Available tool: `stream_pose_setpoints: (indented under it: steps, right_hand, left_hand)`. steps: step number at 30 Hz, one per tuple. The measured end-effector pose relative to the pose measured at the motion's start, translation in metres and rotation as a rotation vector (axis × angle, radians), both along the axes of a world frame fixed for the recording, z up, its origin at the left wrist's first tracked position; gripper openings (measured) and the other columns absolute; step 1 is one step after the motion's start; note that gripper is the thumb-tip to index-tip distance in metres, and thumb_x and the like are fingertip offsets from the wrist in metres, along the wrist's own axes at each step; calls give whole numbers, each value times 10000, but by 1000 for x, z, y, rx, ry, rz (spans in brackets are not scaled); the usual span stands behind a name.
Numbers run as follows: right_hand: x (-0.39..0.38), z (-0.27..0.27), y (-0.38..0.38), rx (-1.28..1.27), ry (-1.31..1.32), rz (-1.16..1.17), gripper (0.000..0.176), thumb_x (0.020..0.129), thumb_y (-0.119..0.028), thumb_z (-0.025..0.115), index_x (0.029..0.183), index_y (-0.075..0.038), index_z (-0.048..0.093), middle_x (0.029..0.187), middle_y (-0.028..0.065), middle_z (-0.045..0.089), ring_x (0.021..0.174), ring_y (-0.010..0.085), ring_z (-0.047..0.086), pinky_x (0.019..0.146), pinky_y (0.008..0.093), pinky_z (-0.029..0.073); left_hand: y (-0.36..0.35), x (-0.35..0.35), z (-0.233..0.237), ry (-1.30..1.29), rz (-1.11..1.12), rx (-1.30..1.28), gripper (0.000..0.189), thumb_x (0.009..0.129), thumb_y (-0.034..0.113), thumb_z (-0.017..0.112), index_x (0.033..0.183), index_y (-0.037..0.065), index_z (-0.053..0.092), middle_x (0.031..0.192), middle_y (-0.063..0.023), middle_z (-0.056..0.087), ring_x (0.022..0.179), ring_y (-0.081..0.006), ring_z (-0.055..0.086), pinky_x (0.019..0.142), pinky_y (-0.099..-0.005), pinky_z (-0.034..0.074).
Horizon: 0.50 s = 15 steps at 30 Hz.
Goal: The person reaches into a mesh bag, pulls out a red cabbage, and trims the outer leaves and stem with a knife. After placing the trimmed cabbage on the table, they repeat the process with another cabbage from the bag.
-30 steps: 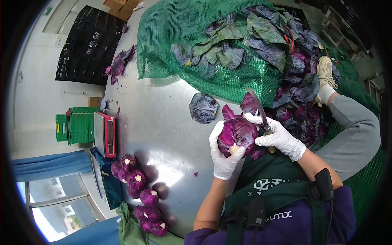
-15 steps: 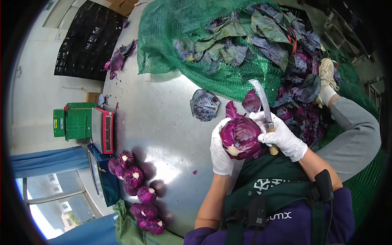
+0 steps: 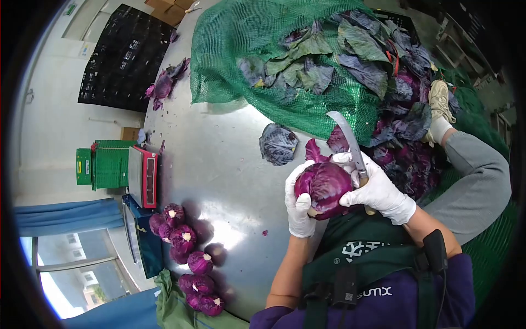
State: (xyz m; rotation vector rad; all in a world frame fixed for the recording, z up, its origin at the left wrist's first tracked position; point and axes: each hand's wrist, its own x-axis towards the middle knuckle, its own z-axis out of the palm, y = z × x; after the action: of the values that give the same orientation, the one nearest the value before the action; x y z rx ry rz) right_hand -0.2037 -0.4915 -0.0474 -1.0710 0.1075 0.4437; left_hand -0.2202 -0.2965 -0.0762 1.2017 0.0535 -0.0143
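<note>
A red cabbage (image 3: 324, 189) sits between my two white-gloved hands, a loose outer leaf (image 3: 315, 151) sticking up at its far side. My left hand (image 3: 299, 203) grips its left side, thumb across the front near the pale stem end, which is partly covered. With my right hand (image 3: 378, 192) I hold a curved knife (image 3: 349, 134) by its wooden handle, blade pointing up and away, while the thumb and fingers also press the cabbage's right side. Just beyond lie a dark cabbage leaf (image 3: 278, 144) and a purple leaf (image 3: 338, 139).
Several trimmed red cabbages (image 3: 183, 239) stand at the left of the metal table (image 3: 230, 175), near a red scale (image 3: 149, 178) and green crates (image 3: 112, 164). A green mesh sack (image 3: 219, 60) with loose leaves covers the far side. More cabbages (image 3: 408, 164) lie to the right.
The cabbage has turned in my hands, so its pale stem end shows less. My left thumb now lies over its front. The knife remains in my right hand.
</note>
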Motion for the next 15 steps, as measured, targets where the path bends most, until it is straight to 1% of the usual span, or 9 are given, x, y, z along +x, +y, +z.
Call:
stream_pose_setpoints:
  steps: [2,3,6,7,10,11,12,13,15]
  right_hand:
    - [1,5,-11,69,150,82,781,681,-42,933,1369,-57,564,1029,-35,531,836,38,589,723,229,518]
    - [0,1,-6,113,41,47,730,723,-19,901,1372,-52,567,958,-56,508,652,-12,500,565,176,437]
    - [-3,16,-5,157,113,120,677,765,-17,867,1371,-49,566,951,-46,508,632,3,498,553,173,423]
    - [-4,22,-4,166,99,133,630,797,-12,833,1368,-48,569,953,-43,505,613,4,485,524,171,413]
    - [-7,22,9,120,71,148,596,804,-4,818,1350,-45,583,973,-38,511,618,0,490,500,168,415]
    - [-5,25,13,136,58,144,561,809,9,808,1328,-50,603,986,-39,510,631,-3,491,505,166,420]
    - [-2,32,15,106,83,157,558,812,20,803,1331,-57,612,999,-45,509,645,-5,490,525,167,418]
    - [-2,33,17,97,95,160,568,813,23,801,1341,-61,610,999,-51,507,654,-7,492,532,166,421]
    - [-1,33,23,83,95,172,585,814,21,804,1358,-66,607,1001,-61,504,670,-10,494,544,163,430]
  left_hand:
    - [7,0,-4,-76,-68,-69,723,914,453,656,1438,-6,462,1466,-192,513,1330,-290,528,1157,-441,404]
    - [9,1,-9,-89,-86,-94,740,921,503,638,1433,-3,467,1476,-217,507,1327,-313,538,1149,-452,422]
    - [14,-1,-15,96,-91,-418,766,922,567,617,1416,-1,477,1464,-227,517,1310,-324,552,1133,-468,437]
    - [17,-1,-21,157,-112,-496,708,972,586,531,1409,31,489,1452,-210,533,1302,-332,556,1127,-487,438]
    - [14,-14,-66,272,-148,-922,629,1022,563,438,1421,80,490,1427,-168,556,1286,-319,562,1126,-492,436]
    - [14,-21,-73,237,-148,-648,614,1032,561,412,1428,97,485,1424,-156,557,1283,-318,561,1123,-493,437]
    - [14,-27,-73,169,-168,-84,601,1042,559,386,1435,114,481,1420,-144,558,1280,-318,560,1120,-493,439]
    - [13,-32,-74,108,-134,309,589,1053,557,360,1442,131,476,1417,-133,559,1278,-317,559,1117,-494,441]
    - [21,-34,-70,213,-163,-222,629,1034,585,385,1463,130,451,1427,-135,551,1290,-328,550,1124,-515,431]
